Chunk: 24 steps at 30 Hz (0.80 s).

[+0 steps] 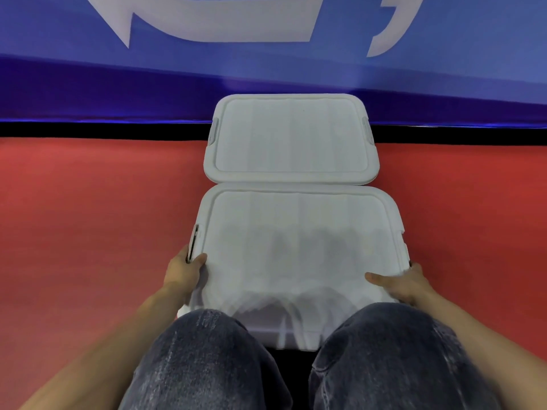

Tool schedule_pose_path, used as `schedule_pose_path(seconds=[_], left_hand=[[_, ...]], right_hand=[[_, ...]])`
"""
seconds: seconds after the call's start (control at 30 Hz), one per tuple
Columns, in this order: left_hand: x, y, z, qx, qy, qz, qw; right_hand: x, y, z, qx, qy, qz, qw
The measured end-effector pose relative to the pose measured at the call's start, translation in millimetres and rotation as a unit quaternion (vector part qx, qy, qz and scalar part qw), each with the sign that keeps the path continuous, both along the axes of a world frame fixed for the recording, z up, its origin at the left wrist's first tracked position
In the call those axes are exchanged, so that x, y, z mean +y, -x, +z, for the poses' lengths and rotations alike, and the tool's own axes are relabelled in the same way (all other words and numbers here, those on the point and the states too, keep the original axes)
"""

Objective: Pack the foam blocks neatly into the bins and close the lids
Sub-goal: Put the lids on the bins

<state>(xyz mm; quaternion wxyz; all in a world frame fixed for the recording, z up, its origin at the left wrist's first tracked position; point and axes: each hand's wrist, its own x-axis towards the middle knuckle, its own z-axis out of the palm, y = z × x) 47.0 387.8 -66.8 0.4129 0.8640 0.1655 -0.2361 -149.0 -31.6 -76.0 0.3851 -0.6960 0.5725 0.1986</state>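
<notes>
Fingers: those of the left hand (184, 272) are curled round the left rim of the near lid (299, 247), thumb on top at about 9 o'clock of the lid, the rest tucked under the edge by the side latch (194, 242). Right hand (407, 284) mirrors it at about 4 o'clock: thumb laid flat on the lid's top, remaining fingers hidden below the rim, so their curl cannot be seen. Judged purpose: a two-sided hold to seat or press the lid square on its bin.

Knees (207, 359): in dark jeans, at 6 o'clock of the view, either side of the near bin's (281, 335) front wall; the person appears to crouch or sit directly over the work.

Near bin: white, lid on; the front part of the lid is blurred, so whether it is fully snapped down cannot be told. Faint dark shapes show through the lid's middle, probably the foam blocks inside; none are visible outside the bins.

Far bin (291, 137): at 12 o'clock, touching or just beside the near bin's back edge. Lid lies flat, side latches visible at 9 and 3 o'clock; looks already closed.

Floor (88, 217): red mat under both bins.

Banner (88, 78): blue with white markings, beyond a black strip at 12 o'clock.

Judged stage: closing the last lid.
</notes>
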Motion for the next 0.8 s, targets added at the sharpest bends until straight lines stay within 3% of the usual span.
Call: schedule_pose_path(seconds=[0.33, 0.5, 0.67, 0.8], left_hand=[[-1.0, 1.1, 0.2, -0.027, -0.044, -0.036, 0.998], [4.0, 0.9, -12.6, 0.048, -0.013, -0.038, 0.998], [2.8, -10.4, -19.1, 0.083, -0.054, -0.055, 0.994], [-0.3, -11.2, -11.3, 0.104, -0.086, -0.076, 0.988]], right_hand=[[3.9, 0.2, 3.2, -0.003, 0.021, -0.002, 1.000], [6.0, 2.1, 6.5, -0.027, 0.016, -0.015, 0.999], [9.3, 7.3, 10.5, -0.057, 0.014, -0.024, 0.998], [6.1, 8.2, 11.9, -0.068, 0.086, 0.004, 0.994]])
